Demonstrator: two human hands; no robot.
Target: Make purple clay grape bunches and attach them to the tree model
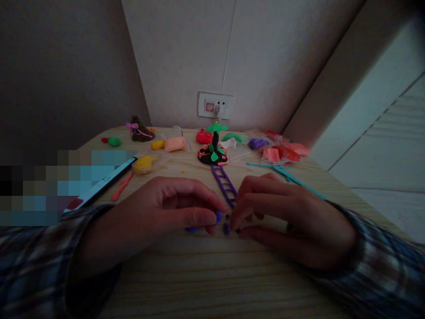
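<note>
Pale wooden table (186, 283); left hand (168, 217) half curled at a blue lump (218, 217), whether pinched or merely touched impossible to tell; right hand (294, 212) loosely bent, any hold hidden; between them, small purple pieces (226, 228), liable to scatter if nudged; beyond, purple ladder (224, 182), apt to bend if brushed by right hand; farther, green-topped tree (215, 141)
</note>
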